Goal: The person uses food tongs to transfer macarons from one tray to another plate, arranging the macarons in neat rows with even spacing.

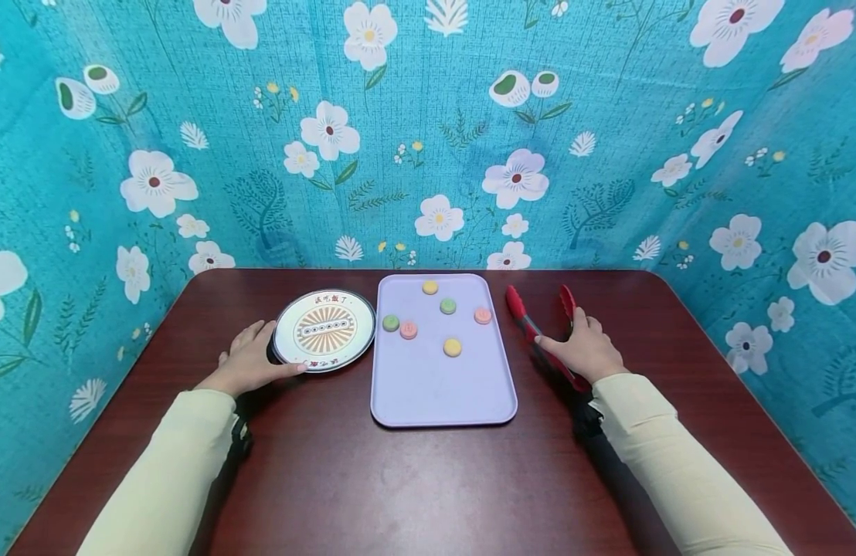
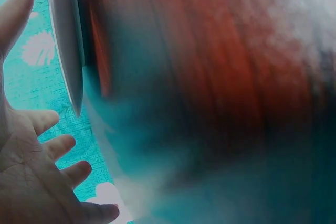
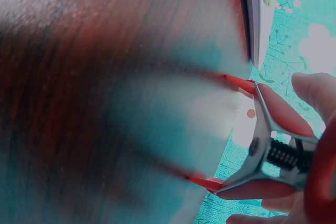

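A round white plate (image 1: 342, 313) with a dark rim and a striped orange design lies on the table's left side. My left hand (image 1: 250, 357) is at its left edge, the thumb over the near rim. In the left wrist view the plate (image 2: 65, 35) shows edge-on beside my spread, straight fingers. Red-handled metal tongs (image 1: 518, 303) lie spread apart on the right. Over their near part is my right hand (image 1: 586, 347). In the right wrist view the thumb and fingers stand on either side of the tongs (image 3: 262, 129), a gap beside the thumb.
Between the hands lies a lilac tray (image 1: 438, 390), with yellow (image 1: 452, 347), green (image 1: 447, 306) and pink (image 1: 409, 330) macaron-like rounds on it. The dark reddish table (image 1: 400, 494) ends at a blue flowered cloth (image 1: 400, 139) behind and at both sides.
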Demonstrator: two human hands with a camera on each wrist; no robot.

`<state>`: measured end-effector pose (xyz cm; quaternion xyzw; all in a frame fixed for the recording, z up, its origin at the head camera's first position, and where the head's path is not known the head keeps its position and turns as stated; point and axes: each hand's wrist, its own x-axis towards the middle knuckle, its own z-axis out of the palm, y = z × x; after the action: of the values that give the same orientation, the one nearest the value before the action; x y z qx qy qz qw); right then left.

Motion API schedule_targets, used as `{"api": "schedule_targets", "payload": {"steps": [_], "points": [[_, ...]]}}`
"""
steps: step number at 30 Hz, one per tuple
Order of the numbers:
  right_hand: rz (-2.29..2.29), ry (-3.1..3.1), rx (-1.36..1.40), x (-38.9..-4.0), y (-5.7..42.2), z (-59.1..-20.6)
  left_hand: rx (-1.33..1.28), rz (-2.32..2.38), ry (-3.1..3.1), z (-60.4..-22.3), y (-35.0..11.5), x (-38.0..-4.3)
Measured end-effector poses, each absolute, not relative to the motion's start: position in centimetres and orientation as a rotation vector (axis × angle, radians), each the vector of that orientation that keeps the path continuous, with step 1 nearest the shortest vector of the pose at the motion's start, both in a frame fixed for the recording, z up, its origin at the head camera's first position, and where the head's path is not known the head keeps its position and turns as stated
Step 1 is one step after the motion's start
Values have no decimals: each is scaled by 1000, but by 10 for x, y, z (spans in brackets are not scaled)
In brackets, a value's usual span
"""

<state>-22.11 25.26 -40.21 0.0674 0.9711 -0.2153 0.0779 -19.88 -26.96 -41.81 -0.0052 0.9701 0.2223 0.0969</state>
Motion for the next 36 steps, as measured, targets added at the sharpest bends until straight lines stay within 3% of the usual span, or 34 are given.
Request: {"api": "schedule_targets", "payload": {"steps": [36], "points": [[-722, 2815, 295, -228, 254, -412, 56, 702, 2850, -427, -270, -206]]}}
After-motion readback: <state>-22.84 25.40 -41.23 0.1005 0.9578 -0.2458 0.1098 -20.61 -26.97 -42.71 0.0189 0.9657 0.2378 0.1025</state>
